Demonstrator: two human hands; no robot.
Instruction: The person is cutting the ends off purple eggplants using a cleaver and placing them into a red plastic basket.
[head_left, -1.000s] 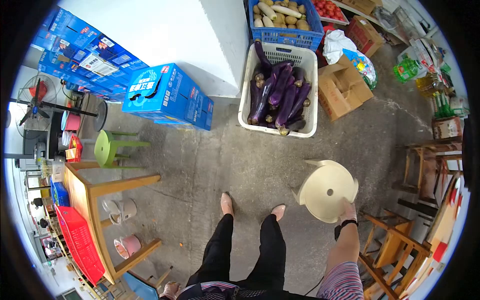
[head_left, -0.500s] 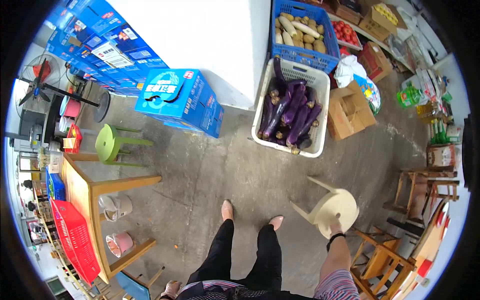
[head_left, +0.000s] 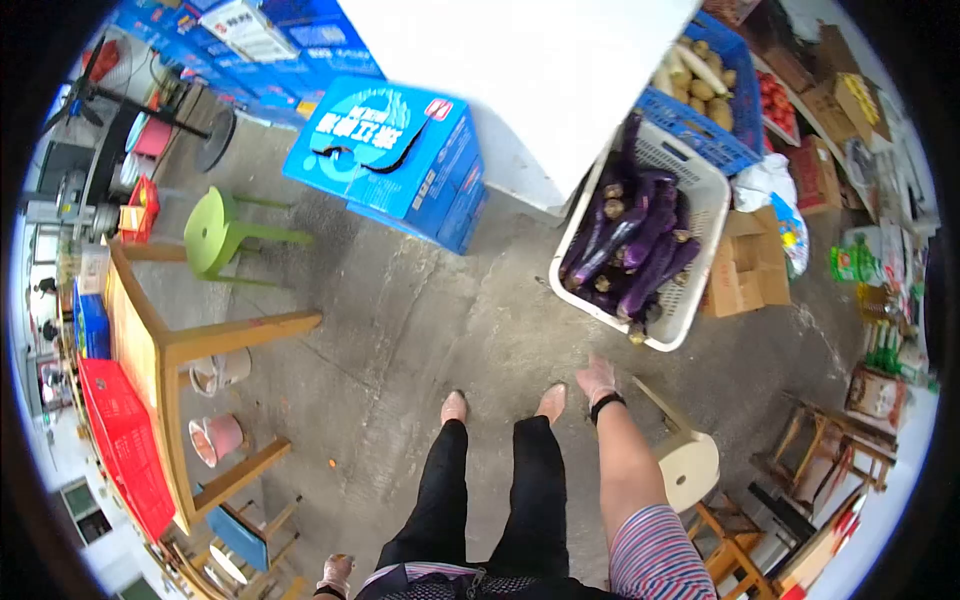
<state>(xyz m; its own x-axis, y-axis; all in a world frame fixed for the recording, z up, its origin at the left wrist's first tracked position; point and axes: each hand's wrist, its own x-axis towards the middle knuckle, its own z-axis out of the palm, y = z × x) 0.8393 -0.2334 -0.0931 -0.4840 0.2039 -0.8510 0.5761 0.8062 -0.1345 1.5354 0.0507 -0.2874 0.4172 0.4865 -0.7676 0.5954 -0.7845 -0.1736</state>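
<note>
My right hand (head_left: 596,376), in a thin clear glove with a black band at the wrist, is held out over the grey floor. Its fingers are extended and it holds nothing. The nearest things are the cream plastic stool (head_left: 688,470), to its lower right, and a white crate (head_left: 692,318) of purple eggplants (head_left: 652,232), above and to the right. At the bottom edge, beside my left hip, hangs my gloved left hand (head_left: 338,572), with loose fingers and nothing visible in it.
Ahead stands a blue carton (head_left: 400,160) by a white surface (head_left: 520,80). A green stool (head_left: 212,234) and a wooden table (head_left: 150,330) with a red basket (head_left: 128,440) are left. On the right are an open cardboard box (head_left: 745,265) and a blue crate (head_left: 700,135) of vegetables.
My right hand has left the cream stool and reached forward and to the left. The view has turned, so the crates sit further right and lower. My left hand shows slightly more.
</note>
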